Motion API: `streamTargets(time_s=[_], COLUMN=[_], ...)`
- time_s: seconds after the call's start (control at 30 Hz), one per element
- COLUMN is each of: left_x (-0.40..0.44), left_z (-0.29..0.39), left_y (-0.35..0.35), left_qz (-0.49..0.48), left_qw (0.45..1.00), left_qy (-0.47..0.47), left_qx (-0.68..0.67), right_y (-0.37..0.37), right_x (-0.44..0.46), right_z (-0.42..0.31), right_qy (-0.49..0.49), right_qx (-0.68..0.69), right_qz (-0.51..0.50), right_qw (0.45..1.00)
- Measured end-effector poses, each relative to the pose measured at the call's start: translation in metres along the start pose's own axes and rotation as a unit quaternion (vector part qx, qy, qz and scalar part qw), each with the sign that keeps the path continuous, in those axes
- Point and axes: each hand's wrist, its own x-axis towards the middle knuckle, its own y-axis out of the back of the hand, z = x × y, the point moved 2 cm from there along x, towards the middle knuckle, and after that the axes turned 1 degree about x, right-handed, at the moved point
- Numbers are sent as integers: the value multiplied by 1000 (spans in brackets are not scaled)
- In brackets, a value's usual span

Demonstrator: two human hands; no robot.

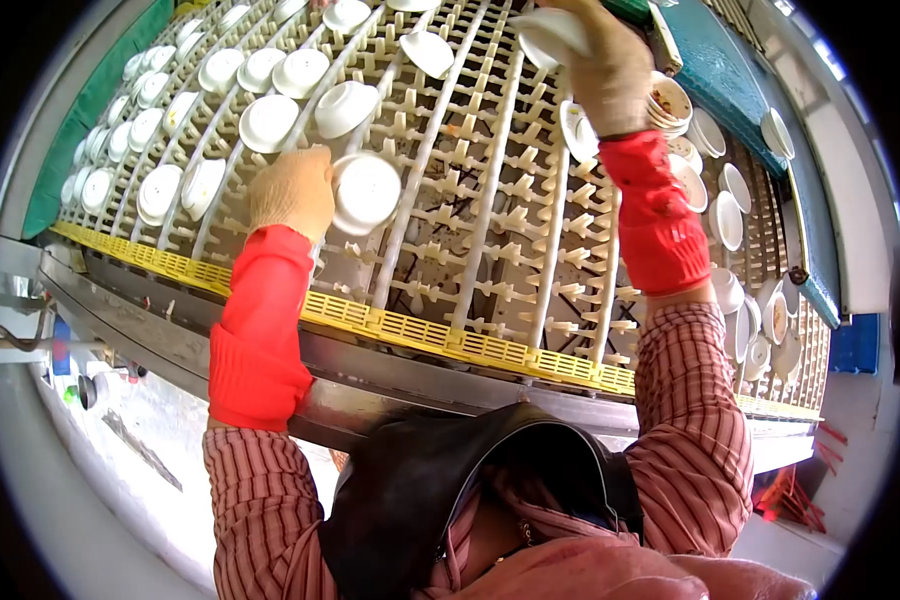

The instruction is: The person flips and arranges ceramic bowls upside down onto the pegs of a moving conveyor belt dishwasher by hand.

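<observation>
- Your right grip (pixel 615 80), blurred, appears to be closed around the white round shallow bowl (pixel 550 36); the bowl sits to the left of that hand, on the side facing your other hand.
- Your left grip (pixel 292 190) is curled in, with the knuckles up, against the left side of an upturned white round bowl (pixel 370 195), whose round foot faces you. The fingertips are hidden, so you cannot tell whether they pinch the rim or only rest beside it.
- Both bowls therefore lie inward of your hands, the left hand's nearer to your body and the right hand's farther off. Being round, neither has a long axis to line up; tilt is what counts.
- Between them stretches bare cream plastic pegged belt (pixel 460 215), its long pale rods running away from the yellow slotted plastic edge strip (pixel 450 338) nearest you.
- Just beyond your left hand sits a tilted white deep bowl (pixel 345 108); this hand is the nearer one to it.
- To the right of your right hand, a stack of food-stained white bowls (pixel 670 105) stands close by, far nearer to that hand than to your left.
</observation>
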Motion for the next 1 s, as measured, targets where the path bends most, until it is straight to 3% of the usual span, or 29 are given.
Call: streamTargets(time_s=[0.03, 0.1, 0.17, 0.23, 0.27, 0.33, 0.37, 0.4, 0.53, 0.6, 0.67, 0.73, 0.77, 0.83, 0.9, 0.97, 1.0], left_x=[-6, -11, -17, -18, -18, -22, -22, -20, -21, -22, -22, -21, -20, -19, -21, -22, -21], left_z=[5, 11, 20, 20, 21, 27, 28, 31, 52, 53, 57, 61, 61, 63, 69, 75, 80], left_y=[4, 3, 5, -1, -5, -10, -14, -18, -18, -26, -30, -34, -36, -37, -35, -34, -33], left_qz=[-19, 43, 82, 89, 92, 55, 46, 39, 25, 79, 106, 114, 112, 107, 108, 96, 92], left_qw=[997, 998, 994, 991, 990, 993, 993, 993, 990, 983, 976, 975, 975, 976, 977, 980, 981], left_qy=[1, -32, -66, -96, -109, -104, -105, -108, -126, -149, -167, -169, -169, -167, -160, -148, -144], left_qx=[77, 42, 12, 5, -2, -3, -1, 2, 64, 71, 89, 91, 89, 89, 88, 90, 90], right_y=[-18, -30, -65, -46, -36, -24, -13, 2, 49, 61, 66, 65, 56, 52, 44, 46, 45], right_x=[0, -6, -41, -42, -33, -52, -58, -56, -63, -69, -69, -102, -112, -117, -113, -114, -115], right_z=[-8, -59, -53, -67, -70, -26, -10, 5, 84, 123, 171, 222, 247, 248, 248, 251, 255], right_qy=[24, 61, 169, 106, 0, -45, -13, -60, -115, -200, -428, -523, -531, -466, -302, -324, -423], right_qx=[-4, -108, -70, -63, -100, -41, -89, -96, -188, -264, -201, -99, -166, -175, -269, -198, -64], right_qz=[-39, -213, -191, -377, -456, -318, -232, -250, -87, -135, -208, -14, -47, -200, -343, -308, -223], right_qw=[999, 969, 964, 918, 884, 946, 969, 962, 972, 934, 856, 846, 830, 844, 848, 873, 876])
